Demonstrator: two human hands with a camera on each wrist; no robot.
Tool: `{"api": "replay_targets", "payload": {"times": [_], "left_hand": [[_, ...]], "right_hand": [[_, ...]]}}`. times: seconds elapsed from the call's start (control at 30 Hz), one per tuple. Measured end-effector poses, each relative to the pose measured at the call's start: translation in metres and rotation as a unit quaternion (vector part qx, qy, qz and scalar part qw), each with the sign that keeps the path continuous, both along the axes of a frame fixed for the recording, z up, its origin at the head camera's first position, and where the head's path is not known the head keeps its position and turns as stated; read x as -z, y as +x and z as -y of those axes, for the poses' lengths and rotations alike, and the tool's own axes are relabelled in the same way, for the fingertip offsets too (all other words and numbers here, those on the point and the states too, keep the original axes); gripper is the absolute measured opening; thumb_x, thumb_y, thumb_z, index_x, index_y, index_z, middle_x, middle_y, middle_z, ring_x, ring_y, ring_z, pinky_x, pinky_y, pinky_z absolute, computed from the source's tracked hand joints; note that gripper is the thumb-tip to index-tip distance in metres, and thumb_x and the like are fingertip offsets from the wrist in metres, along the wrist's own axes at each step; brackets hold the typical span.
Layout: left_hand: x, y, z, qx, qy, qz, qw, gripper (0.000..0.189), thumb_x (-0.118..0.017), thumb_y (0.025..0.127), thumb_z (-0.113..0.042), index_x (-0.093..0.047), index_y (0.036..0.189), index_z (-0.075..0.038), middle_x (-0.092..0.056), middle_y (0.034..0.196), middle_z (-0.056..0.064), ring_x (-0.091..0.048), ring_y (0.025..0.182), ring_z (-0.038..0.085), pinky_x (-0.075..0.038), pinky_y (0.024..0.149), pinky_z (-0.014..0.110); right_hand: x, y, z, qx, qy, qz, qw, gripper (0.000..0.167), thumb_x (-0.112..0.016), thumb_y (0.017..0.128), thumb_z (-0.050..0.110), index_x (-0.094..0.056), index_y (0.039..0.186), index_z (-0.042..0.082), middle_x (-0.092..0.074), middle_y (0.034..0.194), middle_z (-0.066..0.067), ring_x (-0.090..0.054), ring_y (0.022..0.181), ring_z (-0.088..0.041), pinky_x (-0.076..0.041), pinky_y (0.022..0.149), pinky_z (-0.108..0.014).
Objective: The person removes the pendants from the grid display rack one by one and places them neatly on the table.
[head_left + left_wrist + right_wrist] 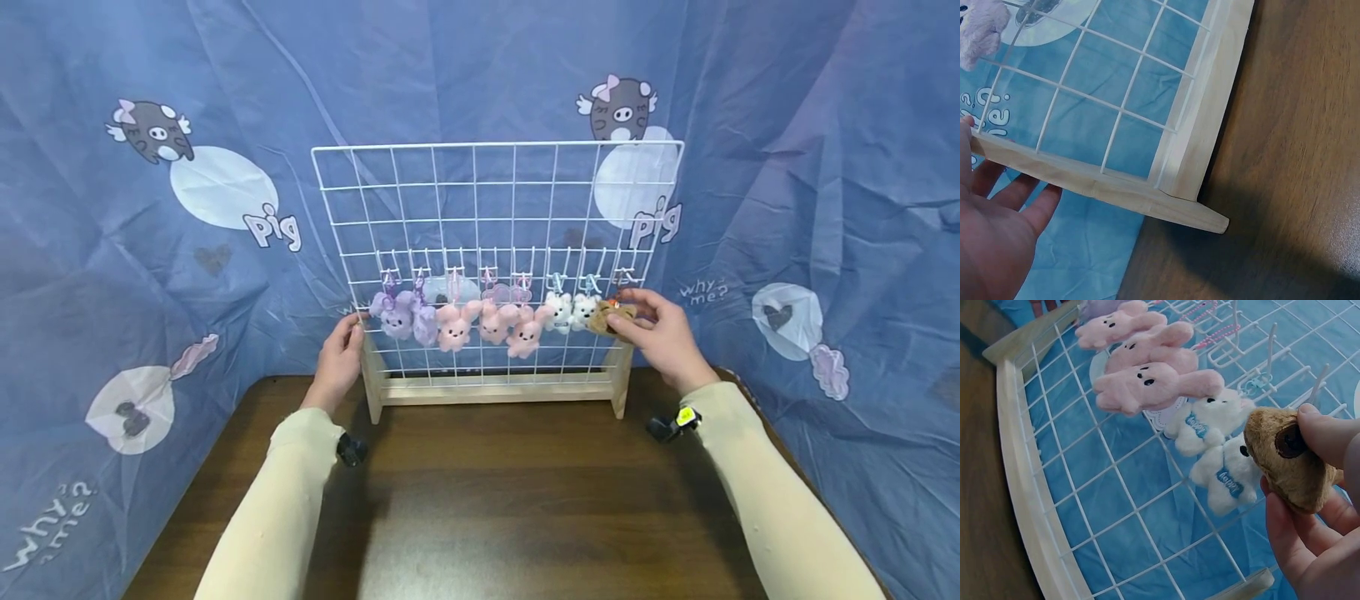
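Observation:
A white wire grid rack (495, 144) stands upright in a wooden base (495, 393), a row of plush keychains hanging across it. At its left side my left hand (337, 365) grips the wooden upright (1085, 181), fingers behind it and thumb near the grid. My right hand (666, 340) pinches a brown plush keychain (1288, 459) between thumb and fingers at the row's right end. Beside it hang two white bear plushes (1229, 478) with blue bows. Further left come three pink rabbit plushes (454, 325) and two purple plushes (395, 317).
The rack stands toward the back of a dark brown wooden table (510, 500). A blue curtain (480, 67) printed with pigs hangs close behind and along both sides. White hooks (1271, 347) jut forward from the grid above the plushes.

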State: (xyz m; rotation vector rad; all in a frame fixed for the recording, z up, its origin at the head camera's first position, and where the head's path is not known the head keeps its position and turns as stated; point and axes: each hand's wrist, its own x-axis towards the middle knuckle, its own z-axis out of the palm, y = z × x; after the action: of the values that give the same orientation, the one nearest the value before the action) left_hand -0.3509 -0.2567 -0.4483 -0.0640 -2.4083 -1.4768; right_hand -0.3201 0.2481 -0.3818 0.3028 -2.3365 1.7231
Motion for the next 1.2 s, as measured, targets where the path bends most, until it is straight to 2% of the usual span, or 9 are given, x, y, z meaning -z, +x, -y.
{"api": "replay_targets", "payload": {"times": [0.2,0.47,0.7,0.97,1.1,1.2], "left_hand": [[-0.001,-0.001,-0.001,0.005,0.014,-0.008,0.9999,0.038,-0.041,0.115,-0.024,-0.056,0.146,-0.008,-0.062,0.139,0.026,-0.055,0.116,0.033,-0.042,0.095,0.042],[-0.003,-0.003,0.002,-0.002,0.007,-0.002,1.0,0.038,-0.044,0.115,-0.026,-0.058,0.145,-0.009,-0.064,0.138,0.025,-0.056,0.118,0.033,-0.041,0.096,0.041],[-0.002,-0.001,0.002,0.002,0.013,0.006,0.9999,0.038,-0.043,0.115,-0.028,-0.057,0.146,-0.011,-0.063,0.139,0.024,-0.055,0.114,0.032,-0.042,0.094,0.041],[-0.003,0.0,0.001,0.008,0.015,0.014,0.9998,0.04,-0.041,0.115,-0.031,-0.055,0.148,-0.013,-0.061,0.143,0.023,-0.054,0.12,0.033,-0.041,0.1,0.047],[-0.002,0.001,0.002,0.011,0.018,0.022,0.9995,0.042,-0.041,0.115,-0.033,-0.054,0.149,-0.013,-0.059,0.146,0.023,-0.053,0.127,0.034,-0.041,0.105,0.051],[-0.003,0.001,0.002,0.013,0.022,0.02,0.9995,0.041,-0.042,0.115,-0.033,-0.054,0.149,-0.013,-0.059,0.146,0.023,-0.053,0.13,0.036,-0.04,0.107,0.053]], "right_hand": [[-0.004,0.005,-0.002,-0.006,0.004,-0.01,0.9999,0.058,-0.074,0.1,0.016,-0.051,0.15,0.0,-0.064,0.121,-0.001,-0.063,0.103,-0.003,-0.053,0.085,-0.016],[-0.007,0.008,-0.002,-0.03,-0.047,-0.01,0.9984,0.059,-0.071,0.1,0.008,-0.045,0.151,-0.008,-0.067,0.108,0.012,-0.069,0.093,-0.004,-0.057,0.078,-0.019],[-0.005,0.011,0.0,-0.06,-0.113,0.005,0.9918,0.058,-0.07,0.1,0.004,-0.043,0.149,-0.011,-0.07,0.11,0.005,-0.073,0.092,-0.008,-0.06,0.079,-0.024],[-0.005,0.015,0.0,-0.084,-0.162,-0.005,0.9832,0.039,-0.068,0.1,-0.002,-0.054,0.136,-0.001,-0.07,0.11,0.002,-0.074,0.092,-0.009,-0.061,0.078,-0.026],[-0.008,0.02,0.002,-0.084,-0.165,-0.01,0.9826,0.034,-0.069,0.1,0.0,-0.058,0.132,0.003,-0.068,0.112,0.0,-0.074,0.094,-0.01,-0.061,0.079,-0.026],[-0.01,0.024,0.003,-0.074,-0.143,-0.009,0.9869,0.031,-0.07,0.1,0.003,-0.062,0.13,0.009,-0.067,0.112,0.001,-0.073,0.096,-0.009,-0.06,0.079,-0.025]]}}
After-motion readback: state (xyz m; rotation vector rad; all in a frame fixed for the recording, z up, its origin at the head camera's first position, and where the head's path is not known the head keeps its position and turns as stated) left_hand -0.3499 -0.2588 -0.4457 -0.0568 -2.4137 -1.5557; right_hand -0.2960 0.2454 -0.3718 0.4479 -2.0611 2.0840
